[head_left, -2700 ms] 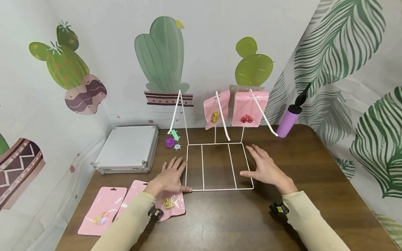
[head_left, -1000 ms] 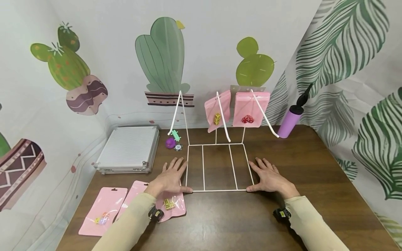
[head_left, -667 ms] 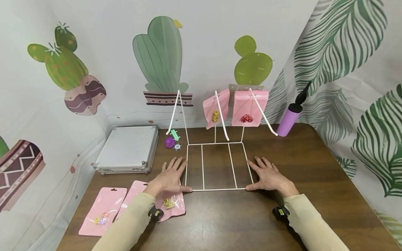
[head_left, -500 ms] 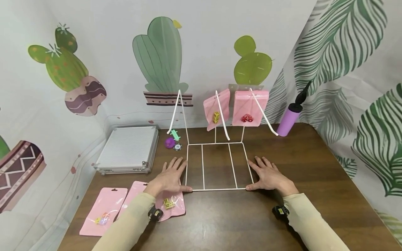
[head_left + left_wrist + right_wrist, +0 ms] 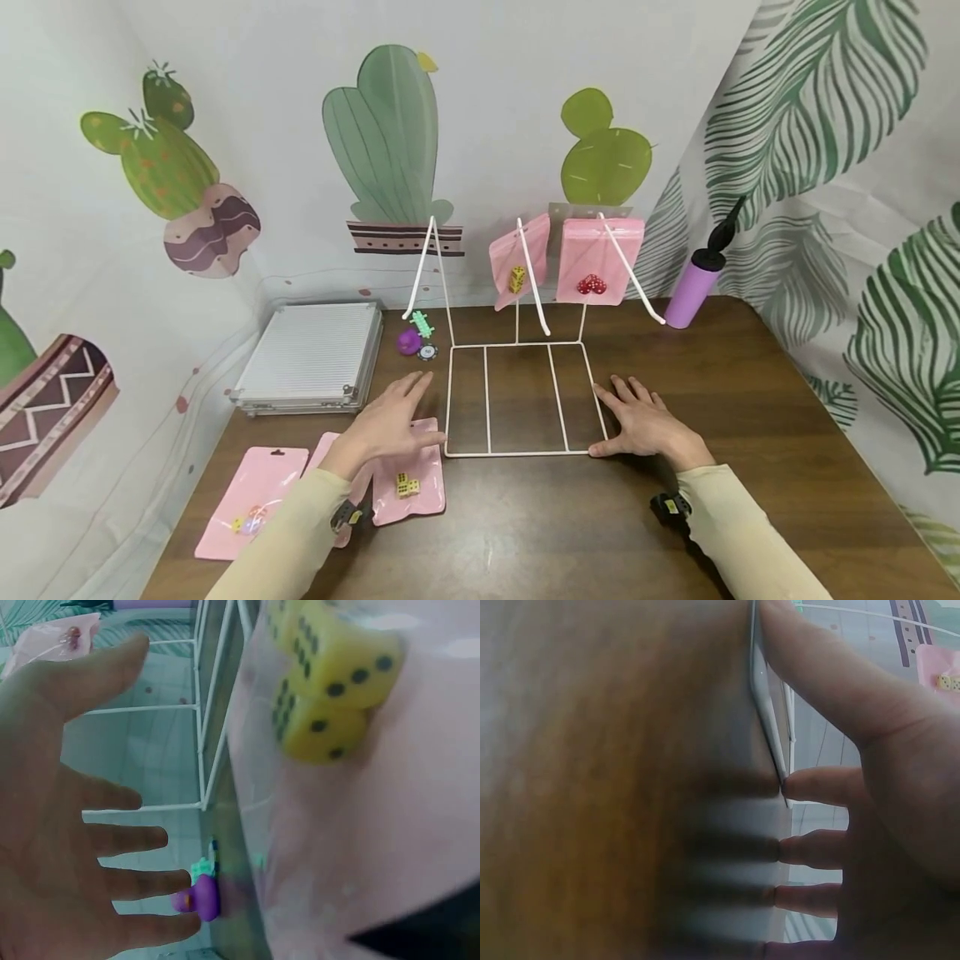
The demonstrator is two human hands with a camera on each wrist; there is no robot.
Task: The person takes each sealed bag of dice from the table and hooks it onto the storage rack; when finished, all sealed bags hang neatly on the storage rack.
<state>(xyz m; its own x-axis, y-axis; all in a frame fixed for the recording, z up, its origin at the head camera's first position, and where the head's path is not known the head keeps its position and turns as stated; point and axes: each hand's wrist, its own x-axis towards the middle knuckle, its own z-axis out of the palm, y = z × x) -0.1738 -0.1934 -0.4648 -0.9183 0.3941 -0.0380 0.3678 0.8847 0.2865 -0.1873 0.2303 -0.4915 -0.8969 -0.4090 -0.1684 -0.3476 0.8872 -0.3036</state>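
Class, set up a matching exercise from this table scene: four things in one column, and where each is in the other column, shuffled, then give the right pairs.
Things:
1. purple air pump
2. pouch with red dice
3. silver case
4. pouch with yellow dice

Places:
A. lying flat below the left hand
B. hanging on the white wire rack
C. far right, leaning at the wall
D. left of the rack, closed flat

Pairs: 1-C, 2-B, 3-D, 4-A

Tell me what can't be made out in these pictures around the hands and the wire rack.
- Third flat pink pouch, head view: mostly hidden under the left hand and its sleeve; contents unseen.
- Poker chip, head view: marking too small to read.
- Table, right wrist view: blurred, too close to the lens.
- Right hand against the wire rack: right wrist view cuts off the fingertips.
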